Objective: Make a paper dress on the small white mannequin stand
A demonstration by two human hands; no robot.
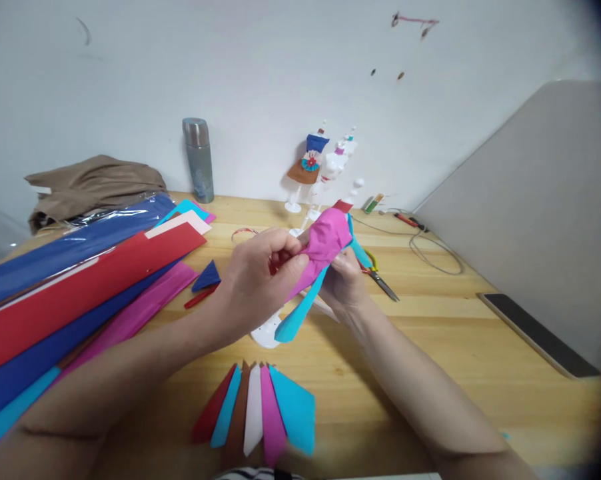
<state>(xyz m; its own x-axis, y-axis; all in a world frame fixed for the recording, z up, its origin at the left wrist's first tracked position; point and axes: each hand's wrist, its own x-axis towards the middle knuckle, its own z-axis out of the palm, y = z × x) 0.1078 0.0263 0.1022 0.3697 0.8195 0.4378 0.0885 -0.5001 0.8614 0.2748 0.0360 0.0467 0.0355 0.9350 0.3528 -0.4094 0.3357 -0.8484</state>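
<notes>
A small white doll-sized mannequin (358, 183) lies tilted between my hands, its round white base (266, 333) toward me. Crinkled pink material (330, 230), paper or cloth, covers its body, with a red piece (342, 206) at the top. My left hand (260, 267) pinches the lower edge of the pink material between thumb and fingers. Beneath, my right hand (344, 277) is closed around the mannequin, its fingers partly hidden. A turquoise strip (300, 307) hangs below the pink material, and another turquoise end (359, 250) sticks out at the right.
Folded coloured strips (258, 410) fan out near me. Long coloured sheets (95, 293) are stacked left, beside brown cloth (95, 187) and a thermos (198, 160). Dressed mannequins (310, 160) stand at the back. Scissors (383, 285), a cable (435, 267) and a phone-like slab (538, 333) lie right.
</notes>
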